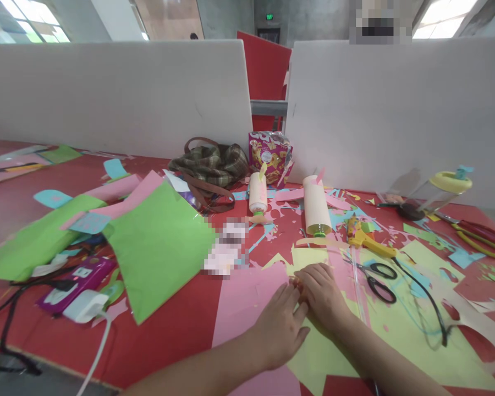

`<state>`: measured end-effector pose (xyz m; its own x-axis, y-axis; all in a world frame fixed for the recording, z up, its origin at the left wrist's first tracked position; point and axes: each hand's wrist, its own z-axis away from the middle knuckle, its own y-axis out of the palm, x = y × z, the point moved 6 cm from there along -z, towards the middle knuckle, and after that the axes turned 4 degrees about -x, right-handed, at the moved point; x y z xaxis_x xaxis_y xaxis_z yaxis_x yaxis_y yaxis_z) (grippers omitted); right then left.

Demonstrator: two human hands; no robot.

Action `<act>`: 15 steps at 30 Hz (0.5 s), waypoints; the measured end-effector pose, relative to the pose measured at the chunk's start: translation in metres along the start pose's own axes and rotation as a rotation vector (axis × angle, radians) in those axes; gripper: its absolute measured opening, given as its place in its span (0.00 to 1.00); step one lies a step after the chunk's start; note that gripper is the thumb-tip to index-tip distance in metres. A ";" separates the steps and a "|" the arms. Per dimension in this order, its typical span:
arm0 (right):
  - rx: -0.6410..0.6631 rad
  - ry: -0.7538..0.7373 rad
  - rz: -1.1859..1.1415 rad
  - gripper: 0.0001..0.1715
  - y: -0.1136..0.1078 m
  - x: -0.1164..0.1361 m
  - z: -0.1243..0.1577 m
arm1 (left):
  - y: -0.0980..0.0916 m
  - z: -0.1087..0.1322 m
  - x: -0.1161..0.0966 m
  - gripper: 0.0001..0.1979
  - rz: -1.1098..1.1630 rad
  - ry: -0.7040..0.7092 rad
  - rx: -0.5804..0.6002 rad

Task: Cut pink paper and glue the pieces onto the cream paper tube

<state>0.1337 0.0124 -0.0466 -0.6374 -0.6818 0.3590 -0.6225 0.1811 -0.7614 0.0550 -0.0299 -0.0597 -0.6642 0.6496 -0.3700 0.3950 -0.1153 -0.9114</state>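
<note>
My left hand and my right hand meet above the sheets at the middle of the table. Their fingers are bent together around a small orange-brown piece, mostly hidden, whose kind I cannot make out. Beneath them lie pink paper and pale yellow paper. Black-handled scissors rest just right of my right hand. Behind them is a yellow glue gun with a black cord. Two paper-wrapped bottles, a small one and a larger one, stand beyond my hands.
Green paper lies on the left, near a purple power strip with a white charger. A plaid bag and a snack bag sit by the white partitions. Red-handled pliers and a clear yellow-rimmed bottle are right.
</note>
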 end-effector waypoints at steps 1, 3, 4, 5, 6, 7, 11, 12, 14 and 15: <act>0.000 -0.004 0.007 0.09 0.000 0.001 -0.001 | 0.001 0.000 0.000 0.20 -0.003 -0.005 0.010; 0.002 0.002 0.026 0.10 -0.001 0.002 -0.001 | 0.003 0.000 0.001 0.20 -0.010 -0.013 0.024; 0.007 0.009 0.037 0.10 -0.001 0.002 -0.002 | 0.003 0.000 0.001 0.20 -0.013 -0.015 0.030; 0.014 0.016 0.049 0.10 -0.001 0.002 -0.002 | 0.003 0.000 0.001 0.20 -0.015 -0.016 0.034; 0.026 0.022 0.059 0.10 -0.001 0.002 -0.002 | 0.004 0.000 0.001 0.20 -0.019 -0.016 0.038; 0.040 0.025 0.069 0.11 -0.001 0.002 -0.002 | 0.003 0.000 0.001 0.21 -0.021 -0.016 0.039; 0.082 0.041 0.101 0.13 -0.001 0.004 -0.002 | 0.001 -0.001 0.000 0.22 -0.032 -0.006 0.047; 0.089 0.049 0.111 0.14 0.000 0.003 -0.001 | 0.001 -0.001 0.000 0.22 -0.035 -0.003 0.050; 0.101 0.057 0.130 0.16 0.001 0.002 -0.001 | 0.000 -0.001 0.000 0.22 -0.041 -0.001 0.054; 0.107 0.055 0.137 0.17 0.002 0.002 0.000 | -0.001 -0.001 0.000 0.22 -0.042 -0.002 0.055</act>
<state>0.1311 0.0116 -0.0469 -0.7384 -0.6158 0.2750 -0.4782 0.1906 -0.8573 0.0551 -0.0290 -0.0588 -0.6806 0.6533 -0.3315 0.3313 -0.1292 -0.9346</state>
